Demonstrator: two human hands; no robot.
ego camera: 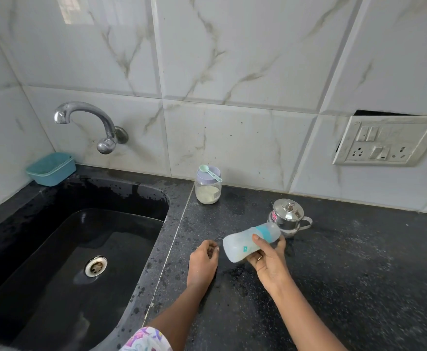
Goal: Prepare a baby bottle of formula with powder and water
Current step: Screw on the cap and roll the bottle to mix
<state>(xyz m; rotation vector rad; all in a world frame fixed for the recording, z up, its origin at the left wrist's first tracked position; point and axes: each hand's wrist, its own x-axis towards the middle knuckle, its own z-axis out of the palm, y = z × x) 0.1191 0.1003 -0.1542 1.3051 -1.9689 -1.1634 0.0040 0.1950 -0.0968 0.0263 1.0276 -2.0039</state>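
Observation:
My right hand (268,262) grips a frosted baby bottle (242,245) from below and holds it tilted almost flat just above the black counter (359,274). The bottle's teal collar and clear cap point right, towards a small steel pot (287,216) with its lid on. Just left of the bottle's base, my left hand (203,259) rests low over the counter with its fingers curled; what they hold, if anything, is hidden. A glass jar of white powder (208,192) stands by the wall, with a teal scoop (208,171) lying on its lilac lid.
A black sink (80,249), wet with a steel drain, fills the left side under a wall tap (86,115). A teal plastic tub (51,168) sits in the back left corner. A switch and socket plate (384,140) is on the tiled wall at right.

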